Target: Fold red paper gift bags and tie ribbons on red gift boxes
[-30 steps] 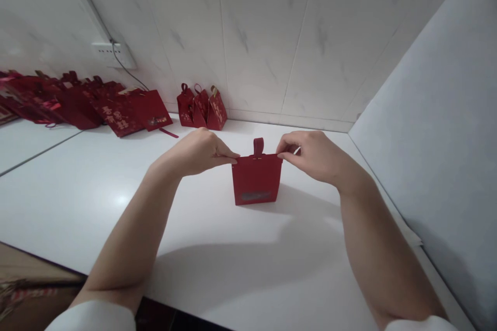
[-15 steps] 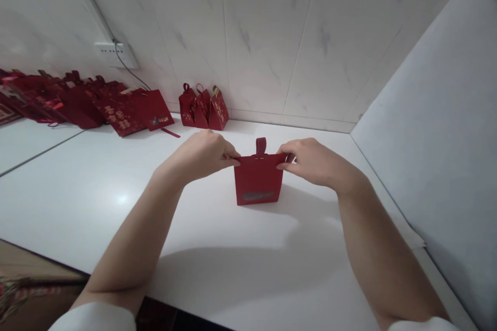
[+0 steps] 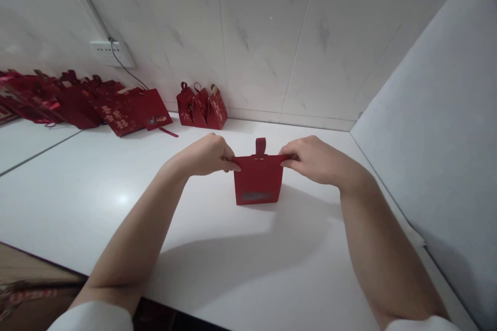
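- Forearms (image 3: 140,227) are both stretched out from the bottom corners and angled in toward the middle, with white sleeves (image 3: 95,316) seen at the near ends.
- Left hand (image 3: 207,156) is bent down at the wrist, knuckles up, and the top left corner of the red box (image 3: 258,181) is pinched by its fingers, thumb in front.
- Right hand (image 3: 312,160) is posed pretty much as a mirror of that, with the top right corner gripped between thumb and fingers.
- Red box is stood upright on the white tabletop (image 3: 116,175), with its strap loop (image 3: 260,145) poked up between the hands.
- Decent depth of tabletop is left between the box and the near edge, partly covered by arm shadows.
- Farther back, the surface is ended by a tiled wall (image 3: 264,36).
- Right side is bounded by a tall white panel (image 3: 435,87), so less sideways room is given there.
- Most room is found to the left, where three small packages (image 3: 202,108) and a red pile (image 3: 97,103) are lined up near the wall.
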The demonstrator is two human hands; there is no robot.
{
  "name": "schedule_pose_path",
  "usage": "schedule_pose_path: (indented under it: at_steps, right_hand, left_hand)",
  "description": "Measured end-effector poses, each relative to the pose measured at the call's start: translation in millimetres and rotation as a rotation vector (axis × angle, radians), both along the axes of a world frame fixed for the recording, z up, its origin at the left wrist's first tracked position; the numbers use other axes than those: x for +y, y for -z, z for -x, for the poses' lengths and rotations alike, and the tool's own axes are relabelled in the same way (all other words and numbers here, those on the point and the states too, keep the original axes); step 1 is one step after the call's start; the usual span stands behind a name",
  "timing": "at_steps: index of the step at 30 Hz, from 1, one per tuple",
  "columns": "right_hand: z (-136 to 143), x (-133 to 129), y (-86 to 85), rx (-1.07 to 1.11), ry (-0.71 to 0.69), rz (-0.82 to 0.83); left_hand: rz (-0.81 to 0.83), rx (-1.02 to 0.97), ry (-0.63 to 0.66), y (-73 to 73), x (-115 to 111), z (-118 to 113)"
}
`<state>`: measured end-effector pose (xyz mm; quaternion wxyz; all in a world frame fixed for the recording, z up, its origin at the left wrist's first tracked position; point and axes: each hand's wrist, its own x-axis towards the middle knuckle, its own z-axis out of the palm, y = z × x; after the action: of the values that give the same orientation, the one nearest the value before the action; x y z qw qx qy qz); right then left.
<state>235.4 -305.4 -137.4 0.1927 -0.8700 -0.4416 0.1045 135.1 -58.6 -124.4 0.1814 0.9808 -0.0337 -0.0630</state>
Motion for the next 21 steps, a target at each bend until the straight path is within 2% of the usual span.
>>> schedule_pose_path:
  at_steps: [5,7,9,11,13,15,17,18,19,21]
  right_hand:
    - [-3,-3,-2.0,-0.007,-0.070,0.006]
    - [-10,-2,1.1,-0.004,-0.076,-0.042]
    - [-19,3,11.2,0.015,-0.043,-0.138]
    - [-28,15,30.0,0.082,0.024,-0.268]
    - [-34,31,56.1,0.192,0.121,-0.400]
    - [-38,47,85.0,0.284,0.284,-0.539]
    - [-40,58,110.5,0.321,0.371,-0.621]
    - [-40,62,120.0,0.328,0.379,-0.636]
    - [-39,64,126.8,0.336,0.384,-0.656]
    - [-37,64,131.2,0.343,0.379,-0.702]
  left_hand:
    - [-0.002,0.000,0.000,-0.2,0,1]
    - [-0.010,-0.054,0.005,3.1,6,-3]
    - [0.015,-0.142,0.002,11.9,14,-11]
    - [0.093,-0.210,-0.022,28.0,22,-21]
    - [0.276,-0.207,-0.095,50.8,26,-31]
    - [0.541,-0.129,-0.196,76.9,24,-36]
    - [0.633,-0.090,-0.198,101.0,16,-35]
    - [0.691,-0.076,-0.205,110.9,11,-32]
    - [0.831,-0.067,-0.229,118.8,6,-27]
    - [1.066,-0.059,-0.233,128.3,-4,-16]
